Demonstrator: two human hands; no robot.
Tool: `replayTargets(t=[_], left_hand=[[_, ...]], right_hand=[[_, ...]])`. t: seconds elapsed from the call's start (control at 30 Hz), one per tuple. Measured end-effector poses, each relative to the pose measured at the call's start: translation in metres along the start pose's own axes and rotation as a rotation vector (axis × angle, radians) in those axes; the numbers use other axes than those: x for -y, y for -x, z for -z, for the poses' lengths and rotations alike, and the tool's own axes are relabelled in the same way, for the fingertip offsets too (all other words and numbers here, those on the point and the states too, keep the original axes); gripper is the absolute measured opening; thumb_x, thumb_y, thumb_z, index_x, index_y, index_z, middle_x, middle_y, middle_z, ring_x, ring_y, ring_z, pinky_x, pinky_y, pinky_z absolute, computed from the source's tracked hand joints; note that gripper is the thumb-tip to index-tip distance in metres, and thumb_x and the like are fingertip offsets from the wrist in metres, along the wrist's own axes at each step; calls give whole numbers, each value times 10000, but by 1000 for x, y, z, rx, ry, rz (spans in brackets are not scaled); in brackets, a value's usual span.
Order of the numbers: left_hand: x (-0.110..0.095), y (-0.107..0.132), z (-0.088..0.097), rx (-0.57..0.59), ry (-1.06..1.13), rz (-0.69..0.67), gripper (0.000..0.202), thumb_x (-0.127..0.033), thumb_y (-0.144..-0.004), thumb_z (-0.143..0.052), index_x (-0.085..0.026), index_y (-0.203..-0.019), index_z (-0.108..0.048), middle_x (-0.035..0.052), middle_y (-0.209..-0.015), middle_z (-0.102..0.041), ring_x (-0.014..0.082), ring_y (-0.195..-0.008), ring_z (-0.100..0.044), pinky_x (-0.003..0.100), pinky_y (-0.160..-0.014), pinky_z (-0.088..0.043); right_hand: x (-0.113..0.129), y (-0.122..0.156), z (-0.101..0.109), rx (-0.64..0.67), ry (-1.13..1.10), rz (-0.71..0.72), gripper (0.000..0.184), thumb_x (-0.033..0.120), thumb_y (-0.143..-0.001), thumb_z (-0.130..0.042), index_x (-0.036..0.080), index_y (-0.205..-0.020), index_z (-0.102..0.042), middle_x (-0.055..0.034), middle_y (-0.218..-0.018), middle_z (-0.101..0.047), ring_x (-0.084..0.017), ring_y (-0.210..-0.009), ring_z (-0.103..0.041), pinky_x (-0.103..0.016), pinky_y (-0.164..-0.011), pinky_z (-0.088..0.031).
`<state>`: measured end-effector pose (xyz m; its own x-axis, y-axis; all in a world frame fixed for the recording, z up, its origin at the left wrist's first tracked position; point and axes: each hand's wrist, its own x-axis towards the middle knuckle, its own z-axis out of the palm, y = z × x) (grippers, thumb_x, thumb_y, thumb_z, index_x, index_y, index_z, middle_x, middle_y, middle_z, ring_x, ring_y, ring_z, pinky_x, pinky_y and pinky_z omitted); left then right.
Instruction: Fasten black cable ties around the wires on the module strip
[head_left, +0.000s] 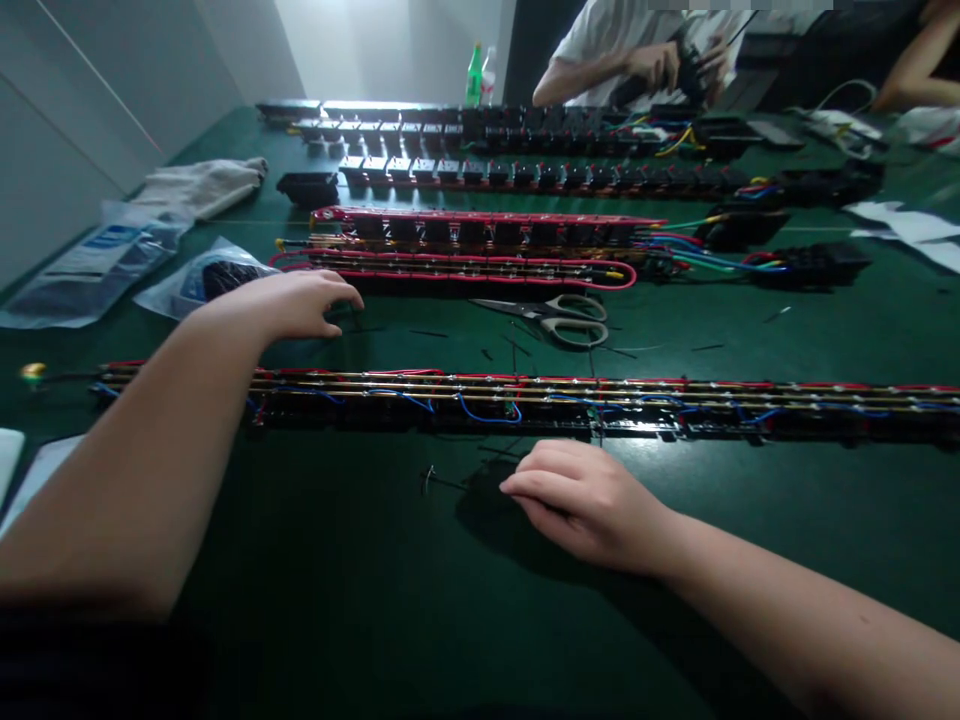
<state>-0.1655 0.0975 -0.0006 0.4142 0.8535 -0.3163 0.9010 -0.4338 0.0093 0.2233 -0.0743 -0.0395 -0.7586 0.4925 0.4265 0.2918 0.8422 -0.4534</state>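
My left hand [311, 305] reaches over the near bar, its thumb and fingers apart above the green table, close to a clear plastic bag [217, 275] with dark contents. My right hand [585, 495] is closed in front of the same bar, thumb and fingertips pressed together. Whether anything thin sits in that pinch is hidden. A long black bar [480, 390] with brass rods, red wires and blue wires lies crosswise between me and the scissors. Thin black strips, apparently cable ties [517, 350], stick up from it and lie about. Another thin strip [442, 482] lies left of my right fingertips.
Scissors [566, 318] with light handles lie beyond the bar. Farther back are several similar assemblies [487, 265] with red and coloured wires. Gloves [202, 188] and a flat plastic bag [97, 265] lie left. A co-worker's hands [660, 65] hold a dark tool across the table.
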Motion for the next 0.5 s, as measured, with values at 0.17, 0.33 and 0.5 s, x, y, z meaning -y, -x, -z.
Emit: replayTargets(t=[0.17,0.33,0.5], left_hand=[[-8,-12,-5,21,-29,28,328,-359,-781,-576,-218,-1053,-694,71,-1085,-726,208,-881,-621,306,-779,-437],[-13,-10,-5,55,-17,65,137,-317,-720,-590,-216,-786,-656,29,-803,-683,163,-681,-551,292,-666,-374],[-21,-11,-7,91,-16,116,151,-356,-695,-632,-207,-699,-655,36,-711,-675,158,-602,-527,299,-631,-354]], right_hand=[[0,0,2,-25,2,-5,133,99,-938,-580,120,-973,-707,-73,-840,-727,-133,-738,-656,-251,-639,-517],[-1,0,1,-24,-22,-11,143,106,-939,-573,135,-978,-707,-70,-845,-732,-134,-740,-668,-252,-641,-533],[0,0,1,-37,-22,-24,146,111,-940,-572,152,-980,-706,-66,-849,-740,-132,-734,-677,-251,-642,-544]])
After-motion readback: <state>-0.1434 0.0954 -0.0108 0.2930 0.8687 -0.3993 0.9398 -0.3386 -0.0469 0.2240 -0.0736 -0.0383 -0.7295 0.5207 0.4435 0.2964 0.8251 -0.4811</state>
